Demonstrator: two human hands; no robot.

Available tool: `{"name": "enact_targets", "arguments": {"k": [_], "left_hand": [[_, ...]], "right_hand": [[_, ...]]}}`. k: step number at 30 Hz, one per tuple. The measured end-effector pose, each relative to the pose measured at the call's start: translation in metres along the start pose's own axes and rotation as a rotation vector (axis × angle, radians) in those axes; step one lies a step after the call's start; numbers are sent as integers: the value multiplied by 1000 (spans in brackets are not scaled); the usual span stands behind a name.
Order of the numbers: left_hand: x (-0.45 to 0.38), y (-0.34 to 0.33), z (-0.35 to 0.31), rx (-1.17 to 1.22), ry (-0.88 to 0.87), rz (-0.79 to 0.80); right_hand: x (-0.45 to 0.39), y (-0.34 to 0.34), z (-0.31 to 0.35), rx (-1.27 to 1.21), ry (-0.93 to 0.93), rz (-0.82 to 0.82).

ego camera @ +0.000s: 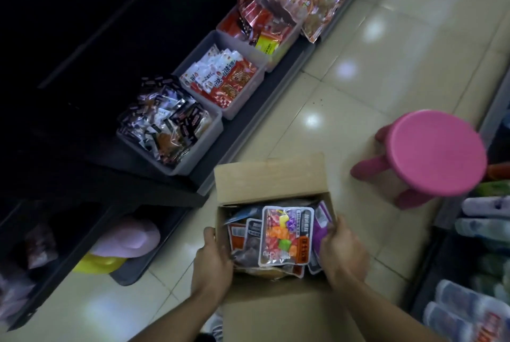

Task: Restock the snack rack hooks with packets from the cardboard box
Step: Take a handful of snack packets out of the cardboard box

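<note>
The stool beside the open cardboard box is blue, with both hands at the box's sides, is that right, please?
Not quite: the head view shows the stool is pink. It does stand beside the open cardboard box, with the left hand and right hand at its sides.

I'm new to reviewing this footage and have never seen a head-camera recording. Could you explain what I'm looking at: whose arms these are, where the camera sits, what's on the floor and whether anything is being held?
There is no machine here. The single picture comes from a wide-angle camera worn on a person's head, looking forward and down, so the two bare arms at the bottom are the wearer's own.

On the pale tiled shop floor stands an open brown cardboard box holding snack packets; on top lies a grey-edged packet with colourful sweets printed on it. The left hand grips the box's left wall. The right hand is at the right side, fingers around a purple packet; the blur hides the exact grip.

Beside the box stands a round pink plastic stool. Left of it, grey plastic bins of snack packets line a low dark shelf.
</note>
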State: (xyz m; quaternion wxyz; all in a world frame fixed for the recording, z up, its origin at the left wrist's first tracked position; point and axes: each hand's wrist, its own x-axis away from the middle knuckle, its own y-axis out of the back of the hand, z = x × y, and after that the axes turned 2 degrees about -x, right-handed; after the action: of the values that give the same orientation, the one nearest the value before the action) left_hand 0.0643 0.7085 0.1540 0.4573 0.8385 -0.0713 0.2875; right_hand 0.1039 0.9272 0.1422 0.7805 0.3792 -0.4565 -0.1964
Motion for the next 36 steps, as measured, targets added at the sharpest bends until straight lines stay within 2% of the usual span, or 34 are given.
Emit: {"name": "enact_targets", "arguments": {"k": [5,11,16,22,28,36], "left_hand": [[-28,-19,-56,67,79,-65],[-68,-33,-101,188,241,-69],[-113,-39,-123,266,299,-79],[-151,-55,-128,277,350,-112],[-163,-64,-140,355,435,-144],[-179,-81,-160,405,574,-190]], "right_hand": [[-71,51,41,56,138,46],[-139,85,112,268,287,58],[-185,80,163,339,369,81],[-229,55,178,335,406,65],[-266,48,207,429,510,193],[-303,34,235,454,631,256]]}}
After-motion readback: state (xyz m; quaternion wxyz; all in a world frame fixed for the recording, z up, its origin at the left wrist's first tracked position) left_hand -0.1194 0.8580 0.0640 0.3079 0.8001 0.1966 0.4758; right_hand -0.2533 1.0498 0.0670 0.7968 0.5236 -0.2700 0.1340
